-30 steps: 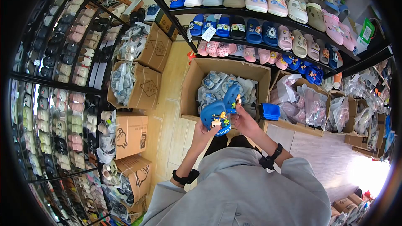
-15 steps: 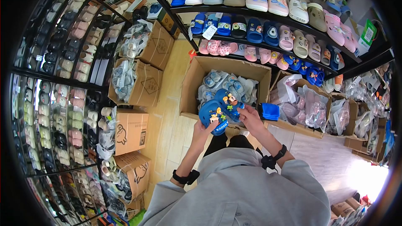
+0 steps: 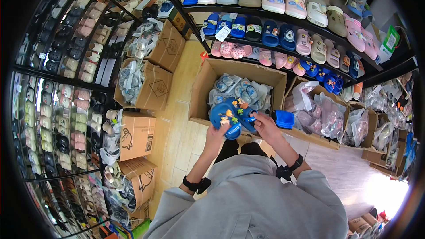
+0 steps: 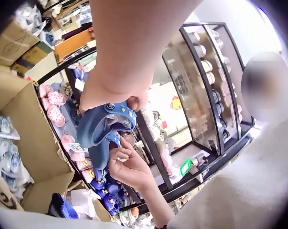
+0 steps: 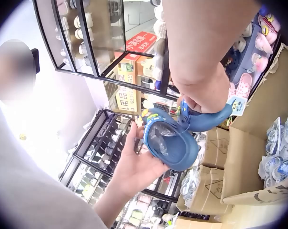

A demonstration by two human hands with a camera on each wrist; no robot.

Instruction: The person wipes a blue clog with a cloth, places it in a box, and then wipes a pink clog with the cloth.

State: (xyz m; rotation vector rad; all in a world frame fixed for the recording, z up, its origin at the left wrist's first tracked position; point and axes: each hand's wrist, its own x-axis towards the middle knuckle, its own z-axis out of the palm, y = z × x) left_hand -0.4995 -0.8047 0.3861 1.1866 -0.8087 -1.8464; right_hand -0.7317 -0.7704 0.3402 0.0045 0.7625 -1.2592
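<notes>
Two blue clogs with cartoon charms are held side by side over the near edge of a carton. The left hand (image 3: 215,138) grips the left clog (image 3: 221,114), thumb on its charm side; the right wrist view shows this clog's opening (image 5: 175,149) with clear plastic inside. The right hand (image 3: 267,128) pinches the other clog (image 3: 247,121) by its strap end. In the left wrist view the right hand (image 4: 129,167) is at that clog's strap, beside the left one. A white tag (image 5: 236,106) shows by the right clog.
The open carton (image 3: 201,79) beyond the hands holds bagged sandals. A blue item (image 3: 284,119) lies at its right corner, beside a box of bagged pink shoes (image 3: 332,115). Shoe racks (image 3: 265,14) stand ahead and at the left, with stacked cartons (image 3: 138,137) nearby.
The right clog has turned and come down beside the left one, partly behind it. The right hand has shifted from the clog's lower side to its strap end.
</notes>
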